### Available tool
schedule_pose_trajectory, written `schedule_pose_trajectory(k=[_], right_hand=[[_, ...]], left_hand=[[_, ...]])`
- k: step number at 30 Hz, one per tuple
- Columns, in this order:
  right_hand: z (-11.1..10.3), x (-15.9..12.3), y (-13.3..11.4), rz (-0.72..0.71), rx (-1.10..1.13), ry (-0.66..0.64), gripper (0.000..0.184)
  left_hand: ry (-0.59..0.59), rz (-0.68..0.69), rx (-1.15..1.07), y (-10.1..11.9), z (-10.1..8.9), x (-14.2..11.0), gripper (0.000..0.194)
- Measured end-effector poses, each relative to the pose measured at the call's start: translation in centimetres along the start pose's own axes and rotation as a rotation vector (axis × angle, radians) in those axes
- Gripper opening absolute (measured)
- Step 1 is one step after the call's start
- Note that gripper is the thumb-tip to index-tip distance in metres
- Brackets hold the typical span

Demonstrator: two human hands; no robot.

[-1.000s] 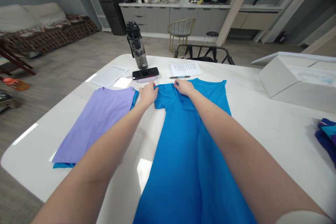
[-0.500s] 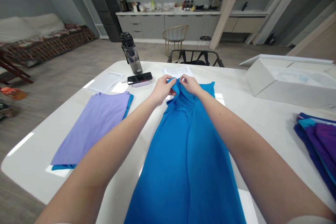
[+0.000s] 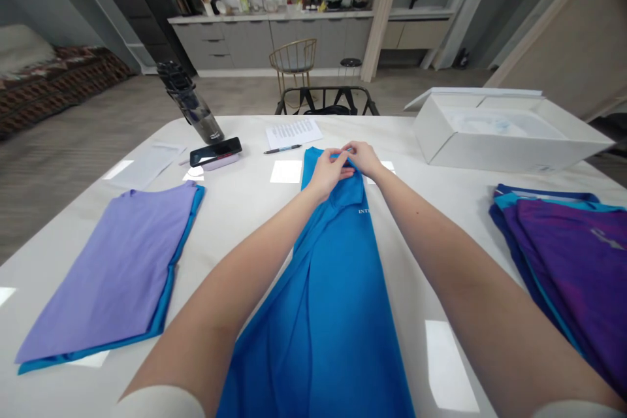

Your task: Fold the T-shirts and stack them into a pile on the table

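Left hand [image 3: 328, 174] and right hand [image 3: 361, 158] pinch narrowly on collar [image 3: 343, 188] of blue shirt [image 3: 318, 339], lying lengthwise on table [image 3: 245, 241], apparently kept straight between lavender shirt [image 3: 108, 274] and purple stack [image 3: 568, 268].

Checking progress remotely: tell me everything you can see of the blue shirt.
The bright blue shirt looks like thin, smooth synthetic knit. It lies lengthwise, narrowed and creased, on the white table, with small white lettering near the top. Its upper end is gathered under the left hand and right hand.
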State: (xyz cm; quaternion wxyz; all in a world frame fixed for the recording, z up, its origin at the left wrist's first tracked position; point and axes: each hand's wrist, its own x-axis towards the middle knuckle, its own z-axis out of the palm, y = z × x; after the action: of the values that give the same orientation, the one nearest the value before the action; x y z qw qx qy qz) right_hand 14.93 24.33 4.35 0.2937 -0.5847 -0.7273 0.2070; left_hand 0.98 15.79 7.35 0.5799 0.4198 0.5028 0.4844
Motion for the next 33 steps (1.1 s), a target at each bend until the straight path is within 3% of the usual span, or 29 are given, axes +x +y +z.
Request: schedule_pose_trajectory(k=[2,5,11,14,17,21,24,27,33], right_hand=[[-0.4,-0.8,1.3,0.134,0.021,-0.010,0.033],[-0.9,-2.7,2.1,0.246,0.012,-0.037,0.057],[-0.8,-6.5,1.7,0.208,-0.232,-0.101,0.034],[-0.9,-6.8,1.4,0.238,-0.227,-0.012,0.026],[-1.0,-6.5,1.4,0.284,-0.180,0.127,0.028],[-0.6,-7.2,1.5,0.371,-0.240,0.104,0.031],[0.0,-9.0,0.8,0.311,-0.313,0.120,0.039],[0.7,-11.4,-0.9,0.146,-0.393,0.188,0.038],[2.4,-17.9,-4.0,-0.147,-0.378,-0.021,0.037]], left_hand=[[0.006,0.030,0.138,-2.2,-0.4,0.5,0.029],[-0.030,0.206,0.445,-4.6,-2.2,0.4,0.037],[-0.225,0.539,1.082,-5.5,-5.2,-2.5,0.037],[-0.221,0.582,1.242,-5.7,-5.4,-3.7,0.047],[-0.211,0.579,1.266,-6.0,-5.5,-4.3,0.059],[-0.206,0.514,1.320,-6.1,-6.2,-4.9,0.061],[-0.218,0.512,1.402,-6.3,-7.1,-5.9,0.056],[-0.264,0.539,1.438,-6.7,-7.8,-7.3,0.055],[-0.331,0.517,1.422,-7.7,-8.7,-10.8,0.058]])
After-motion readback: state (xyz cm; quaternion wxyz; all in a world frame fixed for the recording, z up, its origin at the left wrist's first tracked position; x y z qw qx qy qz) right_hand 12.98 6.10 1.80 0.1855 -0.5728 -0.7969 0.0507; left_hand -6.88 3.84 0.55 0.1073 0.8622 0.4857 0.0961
